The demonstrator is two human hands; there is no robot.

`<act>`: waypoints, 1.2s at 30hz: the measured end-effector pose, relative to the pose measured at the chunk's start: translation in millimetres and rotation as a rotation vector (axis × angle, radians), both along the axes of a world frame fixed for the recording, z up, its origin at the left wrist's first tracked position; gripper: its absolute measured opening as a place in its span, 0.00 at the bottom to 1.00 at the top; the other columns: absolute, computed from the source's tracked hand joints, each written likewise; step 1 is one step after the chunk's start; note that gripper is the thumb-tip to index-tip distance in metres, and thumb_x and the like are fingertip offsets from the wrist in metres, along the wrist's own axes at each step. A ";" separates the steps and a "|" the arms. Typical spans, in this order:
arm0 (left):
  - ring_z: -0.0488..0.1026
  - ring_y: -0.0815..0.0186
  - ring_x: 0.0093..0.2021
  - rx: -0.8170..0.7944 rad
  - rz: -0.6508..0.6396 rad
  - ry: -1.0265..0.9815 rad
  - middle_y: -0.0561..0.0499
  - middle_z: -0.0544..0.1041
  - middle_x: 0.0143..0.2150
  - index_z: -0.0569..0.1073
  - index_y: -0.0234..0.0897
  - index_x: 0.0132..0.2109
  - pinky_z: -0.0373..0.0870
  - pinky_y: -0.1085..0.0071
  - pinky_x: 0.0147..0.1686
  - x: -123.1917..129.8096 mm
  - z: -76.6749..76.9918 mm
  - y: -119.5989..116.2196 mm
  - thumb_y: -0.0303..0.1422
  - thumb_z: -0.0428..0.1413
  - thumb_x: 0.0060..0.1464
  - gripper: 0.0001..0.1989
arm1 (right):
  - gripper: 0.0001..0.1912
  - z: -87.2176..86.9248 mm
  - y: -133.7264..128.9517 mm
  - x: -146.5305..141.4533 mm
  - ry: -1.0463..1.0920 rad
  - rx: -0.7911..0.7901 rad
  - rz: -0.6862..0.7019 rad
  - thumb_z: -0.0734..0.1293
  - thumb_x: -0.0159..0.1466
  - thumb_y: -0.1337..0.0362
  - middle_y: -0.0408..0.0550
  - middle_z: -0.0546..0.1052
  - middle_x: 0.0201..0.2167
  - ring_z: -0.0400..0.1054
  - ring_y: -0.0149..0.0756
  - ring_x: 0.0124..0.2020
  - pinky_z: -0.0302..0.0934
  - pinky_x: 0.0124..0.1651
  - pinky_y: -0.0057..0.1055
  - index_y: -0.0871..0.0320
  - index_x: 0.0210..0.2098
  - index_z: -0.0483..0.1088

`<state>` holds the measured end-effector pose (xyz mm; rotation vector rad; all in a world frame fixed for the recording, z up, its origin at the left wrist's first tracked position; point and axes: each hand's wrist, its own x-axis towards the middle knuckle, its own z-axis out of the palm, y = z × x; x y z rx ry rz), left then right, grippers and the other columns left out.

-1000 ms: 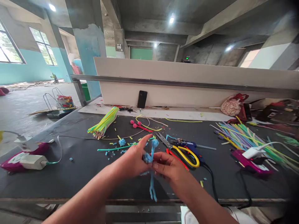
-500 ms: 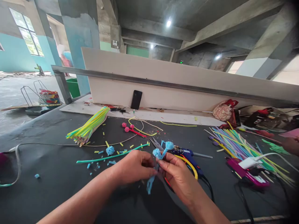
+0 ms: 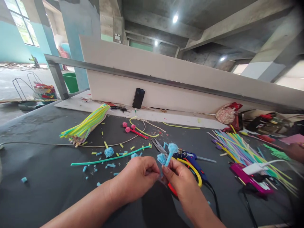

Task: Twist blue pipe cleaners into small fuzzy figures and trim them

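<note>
Right hand [image 3: 179, 177] pinches blue flowers [image 3: 172, 148] by the stems, likely sparing the heads; left hand [image 3: 140, 175] curled beside, can't tell if gripping.

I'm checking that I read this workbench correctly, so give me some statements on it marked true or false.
1. The right hand holds a blue piece with a rounded head. True.
2. The black phone lies flat beside the scissors. False: it leans against the white board.
3. The red stem with pink balls lies on the dark table top. True.
4. The left hand is gripping the scissors. False: they lie on the table top.
5. A white charger sits on the magenta power strip. True.
</note>
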<state>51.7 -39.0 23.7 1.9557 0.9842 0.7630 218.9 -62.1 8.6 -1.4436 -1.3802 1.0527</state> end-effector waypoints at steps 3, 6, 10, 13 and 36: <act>0.62 0.72 0.24 0.124 0.021 0.008 0.56 0.68 0.22 0.70 0.36 0.26 0.56 0.76 0.25 4.1 -3.7 -4.3 0.25 0.50 0.47 0.07 | 0.14 3.8 -1.4 -6.0 -0.103 0.070 -0.172 0.67 0.54 0.55 0.38 0.63 0.15 0.55 0.30 0.20 0.50 0.25 0.28 0.56 0.20 0.62; 0.62 0.72 0.24 0.115 0.073 0.021 0.56 0.69 0.22 0.71 0.37 0.26 0.56 0.75 0.25 8.5 -6.6 -6.2 0.27 0.51 0.48 0.06 | 0.13 5.7 -3.9 -12.6 0.077 0.056 -0.214 0.69 0.53 0.57 0.39 0.65 0.17 0.57 0.30 0.21 0.53 0.26 0.28 0.57 0.21 0.65; 0.62 0.71 0.23 -0.083 0.175 -0.036 0.57 0.69 0.21 0.72 0.37 0.28 0.56 0.75 0.24 11.5 -6.7 -4.9 0.33 0.55 0.47 0.05 | 0.10 5.5 -9.8 -18.7 0.674 -0.069 -0.099 0.74 0.50 0.61 0.40 0.69 0.22 0.60 0.27 0.23 0.58 0.29 0.26 0.58 0.25 0.70; 0.61 0.72 0.22 -0.245 0.177 -0.185 0.58 0.67 0.20 0.70 0.36 0.26 0.56 0.75 0.23 10.6 -4.1 -0.9 0.33 0.56 0.46 0.05 | 0.08 3.9 -12.1 -18.1 0.938 -0.132 -0.013 0.75 0.50 0.64 0.40 0.72 0.26 0.62 0.25 0.25 0.60 0.33 0.24 0.57 0.30 0.74; 0.54 0.74 0.22 -0.235 0.058 -0.322 0.59 0.61 0.20 0.68 0.34 0.24 0.51 0.76 0.23 18.0 -11.4 -11.3 0.32 0.55 0.48 0.09 | 0.12 0.1 -8.4 -11.7 0.167 0.199 -0.248 0.71 0.52 0.60 0.38 0.64 0.19 0.55 0.29 0.24 0.53 0.29 0.27 0.58 0.20 0.67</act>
